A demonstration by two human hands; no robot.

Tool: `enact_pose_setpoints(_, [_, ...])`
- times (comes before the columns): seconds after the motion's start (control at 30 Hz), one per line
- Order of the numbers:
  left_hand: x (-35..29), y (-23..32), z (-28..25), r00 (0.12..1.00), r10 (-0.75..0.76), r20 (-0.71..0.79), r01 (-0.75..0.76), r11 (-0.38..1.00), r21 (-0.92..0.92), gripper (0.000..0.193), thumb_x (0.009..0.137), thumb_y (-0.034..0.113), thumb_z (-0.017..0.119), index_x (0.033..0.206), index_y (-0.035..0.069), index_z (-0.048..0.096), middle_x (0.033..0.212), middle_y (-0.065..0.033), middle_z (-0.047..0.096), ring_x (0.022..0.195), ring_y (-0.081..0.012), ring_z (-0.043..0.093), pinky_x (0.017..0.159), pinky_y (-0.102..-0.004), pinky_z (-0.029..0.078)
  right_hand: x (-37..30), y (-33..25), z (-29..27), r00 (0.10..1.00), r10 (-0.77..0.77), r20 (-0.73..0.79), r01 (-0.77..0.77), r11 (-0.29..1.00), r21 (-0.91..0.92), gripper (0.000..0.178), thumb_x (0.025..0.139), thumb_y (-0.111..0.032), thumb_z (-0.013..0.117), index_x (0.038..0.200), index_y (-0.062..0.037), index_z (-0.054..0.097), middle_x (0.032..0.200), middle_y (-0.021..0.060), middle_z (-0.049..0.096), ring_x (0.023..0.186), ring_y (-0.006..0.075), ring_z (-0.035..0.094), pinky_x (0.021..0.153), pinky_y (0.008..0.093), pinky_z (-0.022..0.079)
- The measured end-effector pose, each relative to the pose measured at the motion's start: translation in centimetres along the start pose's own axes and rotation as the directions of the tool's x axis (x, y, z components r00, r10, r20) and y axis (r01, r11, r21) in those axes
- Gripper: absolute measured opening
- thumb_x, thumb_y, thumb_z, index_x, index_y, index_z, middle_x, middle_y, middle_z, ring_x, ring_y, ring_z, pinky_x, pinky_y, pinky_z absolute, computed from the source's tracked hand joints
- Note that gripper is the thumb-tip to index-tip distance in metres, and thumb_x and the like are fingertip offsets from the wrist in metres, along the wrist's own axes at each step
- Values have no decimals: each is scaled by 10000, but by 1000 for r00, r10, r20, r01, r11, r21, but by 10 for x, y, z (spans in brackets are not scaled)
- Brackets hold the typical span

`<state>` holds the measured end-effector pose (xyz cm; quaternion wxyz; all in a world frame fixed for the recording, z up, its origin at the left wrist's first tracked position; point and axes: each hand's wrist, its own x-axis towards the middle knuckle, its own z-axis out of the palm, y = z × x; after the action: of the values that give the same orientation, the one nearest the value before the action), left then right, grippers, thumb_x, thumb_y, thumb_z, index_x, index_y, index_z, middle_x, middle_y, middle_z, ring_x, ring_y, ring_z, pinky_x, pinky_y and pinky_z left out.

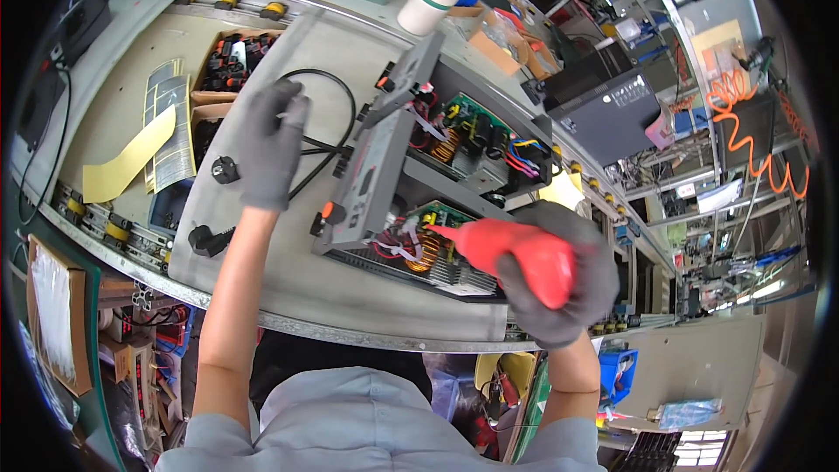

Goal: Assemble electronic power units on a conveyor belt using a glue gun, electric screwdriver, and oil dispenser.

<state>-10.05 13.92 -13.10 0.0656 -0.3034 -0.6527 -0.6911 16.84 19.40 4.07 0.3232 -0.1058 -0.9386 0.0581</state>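
My right hand, in a grey glove, is wrapped round a red squeeze bottle with a tapered nozzle. Its tip reaches over the circuit board with a copper coil in the nearer of two grey metal device housings. The farther unit, also uncovered, shows a green board with capacitors and coloured wires. My left hand, gloved too, is above the bench left of the housings, over a black power cable. Its fingers are loosely bent, with nothing visible in them.
Two black plugs lie near my left forearm. Yellow adhesive strips and a carton of small black-and-orange parts are farther left. A white tub with a green rim stands behind. An orange coiled hose hangs at right.
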Motion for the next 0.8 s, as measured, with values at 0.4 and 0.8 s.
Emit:
enact_pose_setpoints(0.4, [-36,-16,36,861,-341,377,298,939,169,382,828,320,623,1088,40,618,1109,-163,587,869,-264,644,777,-346,502,25,13,48,973,50,226,-16,989,-150,401,648,-146,782,994,-70,594,901,85,663,722,253,656,633,305,508])
enact_pose_setpoints(0.8, [-44,-18,41,861,-324,391,317,945,86,320,872,319,547,1039,60,631,1025,-160,613,930,-333,597,805,-378,466,19,23,69,983,-25,180,35,998,-51,403,645,-146,784,979,-72,570,824,96,635,683,273,630,607,317,491])
